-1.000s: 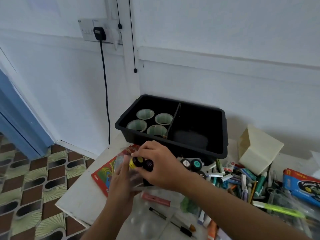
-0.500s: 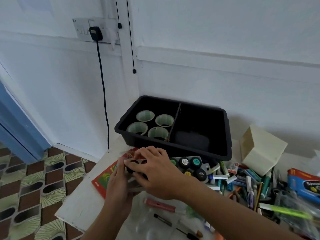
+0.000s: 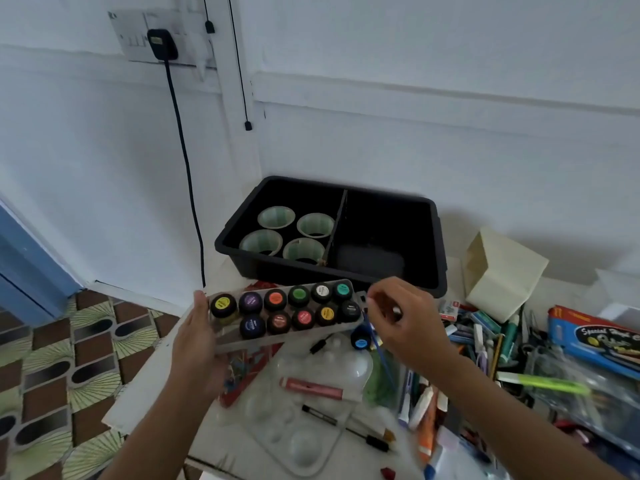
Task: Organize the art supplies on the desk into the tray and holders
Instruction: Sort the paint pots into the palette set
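Note:
My left hand (image 3: 197, 348) grips the left end of a clear case of paint pots (image 3: 287, 306) with coloured lids, held just above the desk in front of the black tray (image 3: 440, 237). Several pale green cups (image 3: 277, 216) stand in the tray's left compartment; the right compartment looks bare. At the case's right end, my right hand (image 3: 405, 323) has its fingers curled and seems to pinch a thin blue brush (image 3: 379, 355). One loose blue-lidded pot (image 3: 359, 341) lies on the desk below that hand.
A clear palette (image 3: 301, 427), a pink tube (image 3: 311, 388) and a black brush (image 3: 318, 414) lie near me. Pens and tubes (image 3: 485, 341) pile up at the right beside a cream box (image 3: 502, 271) and a blue box (image 3: 595, 337). A red book (image 3: 242, 372) lies under the case.
The paint case has been lifted and turned lids-up toward me. My right hand came off the pots and moved to the case's right end. The view has dipped.

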### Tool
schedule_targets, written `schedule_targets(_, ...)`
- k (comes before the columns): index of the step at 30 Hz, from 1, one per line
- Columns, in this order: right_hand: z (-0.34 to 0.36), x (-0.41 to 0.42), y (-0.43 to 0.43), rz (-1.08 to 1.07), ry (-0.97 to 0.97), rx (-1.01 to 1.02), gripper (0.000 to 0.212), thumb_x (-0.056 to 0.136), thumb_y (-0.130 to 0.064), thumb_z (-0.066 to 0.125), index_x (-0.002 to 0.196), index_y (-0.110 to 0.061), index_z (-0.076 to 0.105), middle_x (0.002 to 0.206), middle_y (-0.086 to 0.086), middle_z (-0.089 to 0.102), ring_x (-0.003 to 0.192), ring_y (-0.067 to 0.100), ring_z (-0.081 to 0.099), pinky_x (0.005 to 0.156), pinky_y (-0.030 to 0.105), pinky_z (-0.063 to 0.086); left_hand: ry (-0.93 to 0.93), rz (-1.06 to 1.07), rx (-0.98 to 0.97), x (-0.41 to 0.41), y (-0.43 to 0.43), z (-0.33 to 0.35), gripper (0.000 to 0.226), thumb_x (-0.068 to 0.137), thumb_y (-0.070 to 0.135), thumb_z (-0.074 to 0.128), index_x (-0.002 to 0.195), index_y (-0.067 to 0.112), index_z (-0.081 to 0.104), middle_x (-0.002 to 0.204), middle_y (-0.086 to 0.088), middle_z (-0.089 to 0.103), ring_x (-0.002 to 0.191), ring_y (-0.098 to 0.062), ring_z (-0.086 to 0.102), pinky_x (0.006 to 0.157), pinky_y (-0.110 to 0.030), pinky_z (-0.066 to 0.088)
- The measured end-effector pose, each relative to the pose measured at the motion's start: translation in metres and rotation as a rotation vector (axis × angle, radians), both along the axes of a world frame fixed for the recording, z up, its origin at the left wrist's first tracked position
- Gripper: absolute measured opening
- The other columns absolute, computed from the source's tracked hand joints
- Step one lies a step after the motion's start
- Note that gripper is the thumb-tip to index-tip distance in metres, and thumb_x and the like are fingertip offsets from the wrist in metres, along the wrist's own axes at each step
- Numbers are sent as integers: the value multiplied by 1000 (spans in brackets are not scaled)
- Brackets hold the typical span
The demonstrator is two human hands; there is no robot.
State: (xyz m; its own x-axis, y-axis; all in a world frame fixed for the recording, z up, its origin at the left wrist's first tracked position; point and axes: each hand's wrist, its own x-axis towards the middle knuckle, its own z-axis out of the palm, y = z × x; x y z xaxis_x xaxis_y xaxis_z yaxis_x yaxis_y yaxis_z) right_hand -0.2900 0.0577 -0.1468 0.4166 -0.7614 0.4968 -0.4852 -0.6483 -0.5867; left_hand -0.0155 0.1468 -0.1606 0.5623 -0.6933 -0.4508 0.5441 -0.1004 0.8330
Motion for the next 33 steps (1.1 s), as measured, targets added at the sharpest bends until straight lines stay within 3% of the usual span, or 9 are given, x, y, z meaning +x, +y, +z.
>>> schedule_targets(4, -31, -13, 5, -9, 199, 26, 5, 86, -23, 64, 89, -19, 67, 83, -9, 62, 69, 9, 57, 60, 35, 53, 9, 5, 7, 9, -1, 3, 56, 101, 58, 42, 130, 15, 62, 115, -16, 74, 104, -36, 71, 77, -48, 55)
schedule_targets(7, -48, -10, 7, -12, 406, 4, 30, 81, -36, 65, 106, -20, 71, 99, -5, 64, 87, 14, 60, 72, 30, 55, 9, 5, 4, 10, -1, 4, 55, 101, 58, 42, 131, 16, 61, 114, -15, 74, 102, -34, 72, 75, -46, 55)
schedule_targets(9, -58, -6, 6, -28, 519, -10, 39, 79, -39, 69, 114, -21, 70, 105, -1, 62, 95, 19, 60, 76, 32, 53, 19, 9, 1, 10, 0, 4, 53, 102, 57, 42, 130, 16, 62, 113, -14, 75, 101, -33, 73, 74, -45, 55)
schedule_targets(13, -66, 0, 2, -64, 602, -32, 37, 79, -30, 79, 114, -21, 72, 108, 2, 61, 102, 26, 61, 80, 40, 55, 22, 0, 4, 8, 1, 4, 54, 102, 56, 42, 130, 14, 62, 115, -14, 74, 104, -33, 72, 79, -47, 55)
schedule_targets(16, -64, -1, 1, -42, 595, -40, 42, 77, -27, 81, 117, -19, 71, 113, 2, 65, 108, 25, 60, 86, 41, 55, 15, -7, 0, 6, 2, 4, 53, 102, 56, 42, 130, 14, 61, 114, -14, 74, 104, -33, 72, 80, -48, 55)
schedule_targets(20, -58, -5, 5, -10, 544, -110, 39, 73, -26, 84, 108, -17, 70, 106, 1, 68, 102, 26, 64, 80, 40, 53, 17, -8, -2, 3, 1, 3, 53, 102, 56, 41, 128, 15, 62, 114, -14, 75, 104, -33, 71, 83, -49, 55)
schedule_targets(23, -48, -9, 16, -3, 369, -53, 32, 81, -28, 79, 108, -18, 66, 106, -2, 64, 95, 21, 61, 82, 38, 53, 23, -5, -5, 1, 1, 3, 51, 103, 55, 41, 127, 15, 62, 111, -13, 75, 102, -32, 72, 79, -46, 55)
schedule_targets(26, -29, -8, 27, 66, 179, 4, 27, 87, -38, 72, 104, -19, 63, 98, -8, 59, 84, 13, 57, 74, 33, 53, 27, 1, 8, 1, 0, -1, 52, 103, 56, 40, 127, 15, 62, 112, -13, 76, 102, -31, 73, 79, -46, 55)
schedule_targets(33, 9, 27, 34, 289, -17, -4, 26, 90, -33, 72, 109, -16, 71, 105, -8, 66, 100, 12, 61, 87, 39, 52, 4, -18, -24, -15, 3, 1, 52, 105, 54, 38, 122, 13, 66, 107, -12, 77, 95, -29, 74, 77, -44, 56)
